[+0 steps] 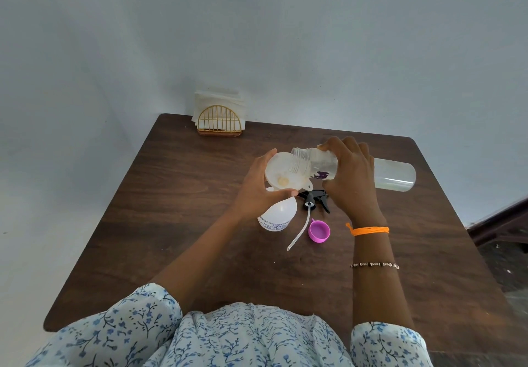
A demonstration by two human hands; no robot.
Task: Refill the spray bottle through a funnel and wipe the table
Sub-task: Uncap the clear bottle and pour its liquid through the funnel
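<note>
A white funnel [285, 173] sits in the neck of a translucent spray bottle [275, 216] standing at the table's middle. My left hand [258, 192] grips the funnel's rim. A clear refill bottle [394, 176] lies tipped sideways in my right hand [350, 176], its open threaded mouth over the funnel bowl. The black trigger sprayer head [315, 198] with its white dip tube [300, 231] lies on the table just right of the spray bottle. A purple cap [319, 231] rests open side up in front of it.
A gold wire holder with white napkins [219, 118] stands at the far left edge of the dark wooden table [177, 201], against a pale wall. Dark furniture [503, 221] shows beyond the right edge.
</note>
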